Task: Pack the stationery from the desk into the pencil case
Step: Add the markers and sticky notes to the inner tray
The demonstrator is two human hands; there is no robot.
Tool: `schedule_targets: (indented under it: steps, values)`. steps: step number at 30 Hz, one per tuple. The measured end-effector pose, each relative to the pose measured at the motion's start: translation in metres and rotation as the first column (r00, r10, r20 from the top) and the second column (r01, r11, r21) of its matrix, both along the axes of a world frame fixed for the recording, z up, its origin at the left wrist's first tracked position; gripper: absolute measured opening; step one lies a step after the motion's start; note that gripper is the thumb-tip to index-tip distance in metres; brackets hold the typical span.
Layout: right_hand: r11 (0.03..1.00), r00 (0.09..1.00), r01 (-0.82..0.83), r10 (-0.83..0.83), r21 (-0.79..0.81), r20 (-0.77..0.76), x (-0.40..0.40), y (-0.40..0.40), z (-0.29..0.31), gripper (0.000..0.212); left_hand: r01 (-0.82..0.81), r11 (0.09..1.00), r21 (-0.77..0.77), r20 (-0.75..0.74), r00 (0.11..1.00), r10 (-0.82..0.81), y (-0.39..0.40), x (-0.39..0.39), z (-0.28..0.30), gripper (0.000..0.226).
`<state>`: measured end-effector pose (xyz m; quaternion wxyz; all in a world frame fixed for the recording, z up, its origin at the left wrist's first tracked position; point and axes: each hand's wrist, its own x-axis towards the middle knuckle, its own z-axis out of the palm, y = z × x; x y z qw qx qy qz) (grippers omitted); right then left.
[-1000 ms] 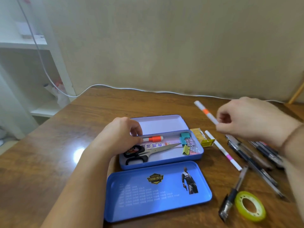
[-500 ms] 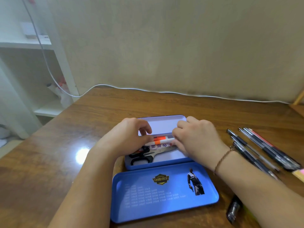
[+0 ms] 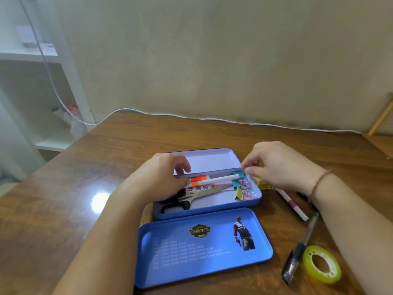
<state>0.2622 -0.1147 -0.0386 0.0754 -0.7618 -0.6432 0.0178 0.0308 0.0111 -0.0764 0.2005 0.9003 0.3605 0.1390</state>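
Head view shows the blue tin pencil case (image 3: 244, 204) open on the wooden desk (image 3: 63, 188), its lid (image 3: 202, 248) lying flat just in front of it. An orange-banded white pen (image 3: 214, 181) lies along the far side of the case, its right end resting on a teal binder clip (image 3: 236, 184). The left hand (image 3: 157, 179) has its fingers curled at the pen's left end, apparently steadying it, while the right hand (image 3: 278, 165) hovers at the right end with thumb and fingertips close together; whether they touch the pen tip I cannot tell. Scissors (image 3: 191, 198) and a yellow-green clip (image 3: 239, 193) already sit inside. To seat this pen well, I would nudge the clips toward the corner so the barrel drops flat beside the other orange marker (image 3: 198, 178). A pink-banded pen (image 3: 292, 204), a black pen (image 3: 301, 250) and a tape roll (image 3: 321, 265) wait on the desk to the right.
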Motion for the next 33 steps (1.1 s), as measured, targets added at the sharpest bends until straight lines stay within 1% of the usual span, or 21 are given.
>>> schedule_targets:
  steps: [2,4,6,9,12,14,16,19,24,29,33]
  values:
    - [1.000,1.000,-0.018,0.018,-0.020,0.021,-0.004,0.005,-0.008,0.017,-0.005,1.000,-0.001,-0.003,1.000,0.005,-0.002,0.001,0.000,0.016]
    - [1.000,0.999,-0.028,0.028,-0.007,0.043,-0.007,0.007,-0.013,0.017,-0.003,1.000,0.001,-0.012,1.000,0.003,-0.002,0.001,0.000,0.017]
    - [0.999,0.998,-0.035,0.033,0.042,0.051,-0.011,0.009,-0.018,0.015,0.001,1.000,-0.003,-0.018,1.000,-0.001,-0.001,-0.001,0.001,0.017]
    - [0.991,1.000,-0.003,0.001,0.131,0.009,-0.019,0.011,-0.025,0.008,0.007,1.000,0.002,-0.029,1.000,-0.007,0.000,-0.002,0.001,0.018]
    - [0.989,1.000,0.022,-0.023,0.144,0.008,-0.020,0.012,-0.028,0.009,0.014,1.000,0.009,-0.044,0.999,-0.014,-0.001,0.000,0.000,0.021]
    - [0.992,0.999,0.003,-0.007,0.123,0.032,-0.016,0.011,-0.026,0.010,0.019,1.000,0.006,-0.051,0.999,-0.019,-0.002,0.001,-0.001,0.023]
    - [0.998,0.999,-0.020,0.017,0.068,0.041,-0.009,0.009,-0.020,0.011,0.017,1.000,0.001,-0.048,0.999,-0.017,-0.001,0.001,-0.001,0.027]
    - [0.999,1.000,-0.025,0.025,-0.022,0.010,-0.001,0.006,-0.012,0.014,0.019,1.000,-0.013,-0.051,0.998,-0.020,0.000,-0.001,-0.001,0.035]
    - [0.998,0.998,-0.057,0.057,-0.040,0.001,-0.002,0.006,-0.013,0.014,0.033,0.998,-0.047,-0.071,0.997,-0.036,-0.001,-0.002,0.000,0.038]
    - [0.995,0.995,-0.095,0.095,-0.024,-0.024,-0.005,0.008,-0.017,0.016,0.036,0.996,-0.086,-0.073,0.996,-0.043,-0.002,-0.003,0.002,0.040]
    - [0.989,0.993,-0.117,0.114,-0.088,-0.041,-0.003,0.006,-0.013,0.018,0.055,0.995,-0.088,-0.094,0.994,-0.063,-0.003,-0.004,0.002,0.048]
